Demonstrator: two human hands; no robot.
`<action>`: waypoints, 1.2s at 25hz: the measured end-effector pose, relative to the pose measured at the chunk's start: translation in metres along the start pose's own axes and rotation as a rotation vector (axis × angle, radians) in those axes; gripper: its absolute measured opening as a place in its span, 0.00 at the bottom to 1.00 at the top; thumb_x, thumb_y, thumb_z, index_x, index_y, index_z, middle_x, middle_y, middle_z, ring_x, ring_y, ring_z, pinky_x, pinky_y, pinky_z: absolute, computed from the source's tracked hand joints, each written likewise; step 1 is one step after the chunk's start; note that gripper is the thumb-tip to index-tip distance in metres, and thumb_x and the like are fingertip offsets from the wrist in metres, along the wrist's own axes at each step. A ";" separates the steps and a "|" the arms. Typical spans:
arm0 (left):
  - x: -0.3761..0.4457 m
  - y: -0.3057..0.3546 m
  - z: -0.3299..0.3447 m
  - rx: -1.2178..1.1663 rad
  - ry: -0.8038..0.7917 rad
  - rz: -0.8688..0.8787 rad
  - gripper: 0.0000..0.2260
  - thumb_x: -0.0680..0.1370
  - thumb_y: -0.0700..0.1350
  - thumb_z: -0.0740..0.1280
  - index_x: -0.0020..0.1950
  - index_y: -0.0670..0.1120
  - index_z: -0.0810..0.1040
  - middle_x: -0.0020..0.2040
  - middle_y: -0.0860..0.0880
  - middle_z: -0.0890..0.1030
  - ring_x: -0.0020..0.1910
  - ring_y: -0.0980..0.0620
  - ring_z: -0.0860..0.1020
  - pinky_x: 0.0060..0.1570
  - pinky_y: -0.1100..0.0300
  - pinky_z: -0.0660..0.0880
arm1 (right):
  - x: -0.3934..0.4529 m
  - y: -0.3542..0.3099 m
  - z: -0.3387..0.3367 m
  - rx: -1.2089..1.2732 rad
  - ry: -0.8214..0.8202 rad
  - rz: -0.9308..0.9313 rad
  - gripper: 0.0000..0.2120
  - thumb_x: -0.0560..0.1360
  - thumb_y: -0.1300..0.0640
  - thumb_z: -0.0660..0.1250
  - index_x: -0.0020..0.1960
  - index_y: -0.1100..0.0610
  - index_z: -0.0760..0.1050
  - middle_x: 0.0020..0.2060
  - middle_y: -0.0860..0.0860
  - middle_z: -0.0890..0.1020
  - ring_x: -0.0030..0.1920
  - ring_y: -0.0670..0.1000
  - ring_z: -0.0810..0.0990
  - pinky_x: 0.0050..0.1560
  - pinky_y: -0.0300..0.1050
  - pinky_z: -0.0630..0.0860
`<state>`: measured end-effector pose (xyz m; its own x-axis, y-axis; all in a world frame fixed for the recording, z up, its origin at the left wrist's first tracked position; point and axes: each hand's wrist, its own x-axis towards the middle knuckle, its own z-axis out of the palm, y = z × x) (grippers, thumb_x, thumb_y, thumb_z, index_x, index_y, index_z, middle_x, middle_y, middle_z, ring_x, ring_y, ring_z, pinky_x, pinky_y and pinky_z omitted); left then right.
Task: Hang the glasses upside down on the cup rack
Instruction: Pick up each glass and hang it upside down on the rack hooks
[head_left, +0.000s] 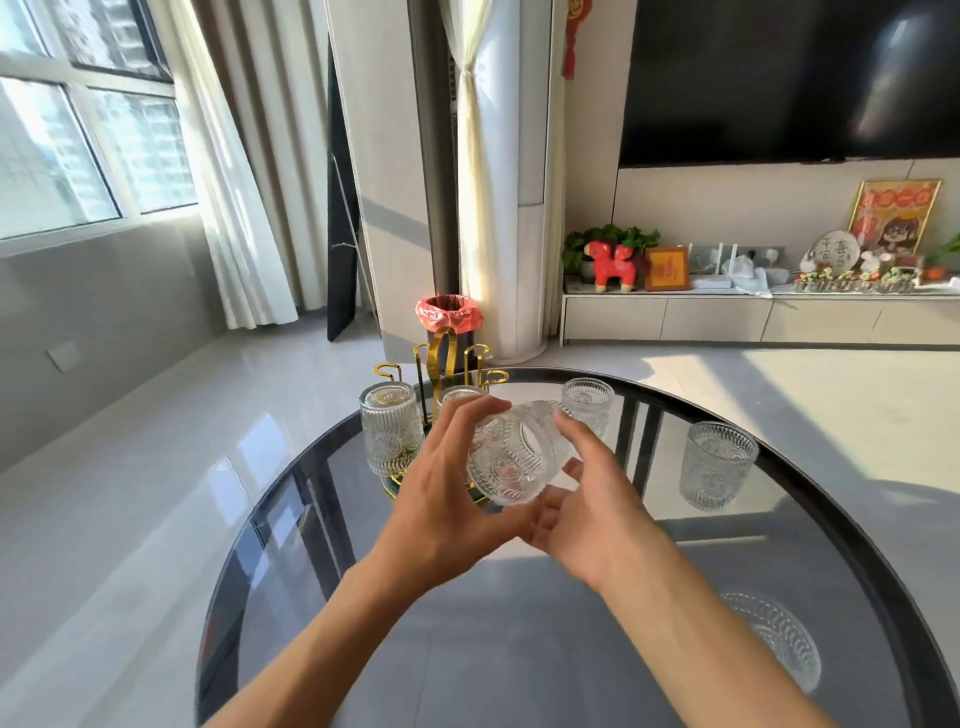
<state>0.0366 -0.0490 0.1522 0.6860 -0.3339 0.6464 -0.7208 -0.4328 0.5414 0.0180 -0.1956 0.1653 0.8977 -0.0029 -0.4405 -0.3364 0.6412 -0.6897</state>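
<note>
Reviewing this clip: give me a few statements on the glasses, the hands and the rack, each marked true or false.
1. Both hands hold one glass. True: the left hand and right hand grip the held glass above the table.
2. The held glass is upright. False: it is tilted on its side.
3. The gold rack holds no glasses. False: at least one hung glass sits on it upside down.
4. Two glasses stand right of the hands. True: the far glass and near glass.

Both hands, left hand (447, 499) and right hand (587, 514), reach forward, fingers curled toward each other.
</note>
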 end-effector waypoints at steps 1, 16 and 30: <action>0.003 -0.005 -0.005 0.011 -0.014 0.000 0.33 0.66 0.54 0.78 0.67 0.51 0.70 0.64 0.54 0.73 0.62 0.59 0.73 0.58 0.72 0.69 | 0.007 -0.003 0.004 -0.027 -0.006 -0.017 0.24 0.65 0.42 0.74 0.56 0.51 0.74 0.44 0.63 0.85 0.39 0.62 0.85 0.32 0.49 0.81; 0.140 -0.130 -0.043 0.235 -0.360 -0.111 0.23 0.83 0.57 0.51 0.53 0.42 0.79 0.51 0.46 0.80 0.49 0.44 0.79 0.52 0.51 0.78 | 0.131 -0.092 0.025 -1.284 0.119 -0.999 0.30 0.63 0.41 0.73 0.63 0.39 0.68 0.51 0.45 0.80 0.48 0.50 0.79 0.46 0.46 0.75; 0.131 -0.144 -0.044 0.009 -0.323 -0.223 0.31 0.79 0.67 0.48 0.73 0.50 0.70 0.71 0.47 0.73 0.65 0.55 0.71 0.61 0.60 0.64 | 0.162 -0.066 0.010 -1.680 0.028 -0.735 0.28 0.63 0.44 0.76 0.58 0.36 0.65 0.42 0.49 0.78 0.34 0.48 0.76 0.35 0.47 0.75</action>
<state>0.2258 0.0060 0.1827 0.8227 -0.4768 0.3097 -0.5504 -0.5316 0.6438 0.1884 -0.2313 0.1451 0.9793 0.0819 0.1852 0.1651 -0.8526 -0.4958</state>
